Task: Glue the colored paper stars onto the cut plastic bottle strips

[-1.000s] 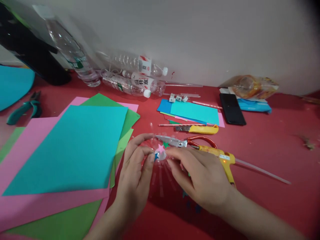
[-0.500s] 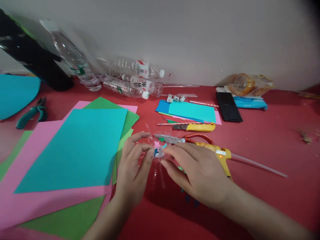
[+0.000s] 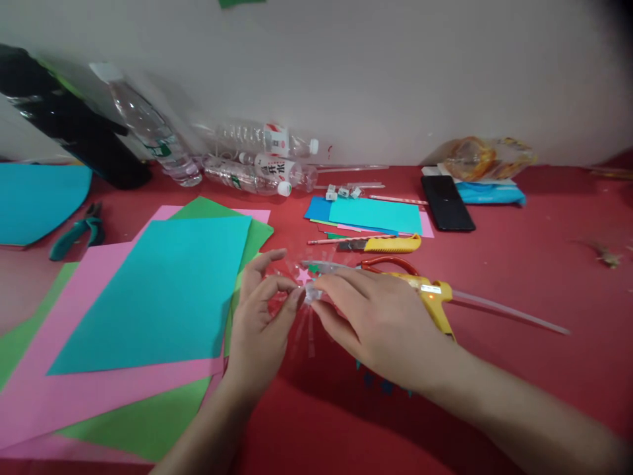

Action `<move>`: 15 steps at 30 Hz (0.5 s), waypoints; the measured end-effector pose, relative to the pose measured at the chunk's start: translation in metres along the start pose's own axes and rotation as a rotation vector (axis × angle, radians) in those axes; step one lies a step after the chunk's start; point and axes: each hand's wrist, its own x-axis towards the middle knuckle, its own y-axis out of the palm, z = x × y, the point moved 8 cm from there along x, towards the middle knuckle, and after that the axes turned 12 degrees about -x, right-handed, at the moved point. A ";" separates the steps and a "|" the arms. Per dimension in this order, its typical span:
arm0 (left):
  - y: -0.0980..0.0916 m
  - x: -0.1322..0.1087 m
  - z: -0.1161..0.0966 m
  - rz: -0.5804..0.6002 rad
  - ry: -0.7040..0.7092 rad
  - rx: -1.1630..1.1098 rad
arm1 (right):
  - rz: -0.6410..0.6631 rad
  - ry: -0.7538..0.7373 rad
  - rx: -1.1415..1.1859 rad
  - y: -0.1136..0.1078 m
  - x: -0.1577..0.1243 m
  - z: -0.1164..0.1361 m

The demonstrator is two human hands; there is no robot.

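My left hand (image 3: 262, 316) and my right hand (image 3: 376, 320) meet over the red table (image 3: 519, 277), both pinching a small clear plastic piece (image 3: 307, 295) cut into thin strips. A small pink star (image 3: 301, 276) sits on it, just above my fingertips. The left thumb and fingers curl around its left side. My right fingers press on its right side and cover most of it. Directly behind my right hand lie a yellow glue gun (image 3: 429, 297) and red-handled scissors (image 3: 366, 265).
A stack of teal, pink and green sheets (image 3: 148, 297) lies at the left. A yellow utility knife (image 3: 388, 244), a pencil, smaller coloured papers (image 3: 376, 216), a black phone (image 3: 446, 202), several clear bottles (image 3: 257, 175) and teal pliers (image 3: 74, 231) are farther back.
The view has drifted slightly, so everything sits a little lower-left. My right fingers have slid further over the plastic piece; the blue star seen earlier is now hidden.
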 end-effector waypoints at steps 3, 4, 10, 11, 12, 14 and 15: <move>0.001 0.000 0.002 0.010 -0.006 -0.030 | 0.002 -0.004 -0.003 0.002 0.000 0.001; 0.001 0.000 0.002 0.008 -0.010 -0.028 | 0.011 -0.007 -0.002 0.003 0.000 0.001; -0.004 0.002 0.001 -0.048 0.020 0.046 | 0.053 0.006 -0.014 0.005 -0.001 -0.001; -0.005 0.002 -0.001 -0.059 0.046 0.069 | 0.049 0.009 -0.021 0.004 -0.001 -0.001; -0.006 0.002 -0.003 -0.069 0.076 0.095 | 0.048 0.009 -0.027 0.003 -0.001 -0.002; -0.008 0.002 -0.006 -0.084 0.132 0.145 | 0.052 0.011 -0.035 0.003 -0.001 -0.003; -0.008 0.002 -0.007 -0.086 0.155 0.166 | 0.055 0.013 -0.038 0.003 -0.001 -0.004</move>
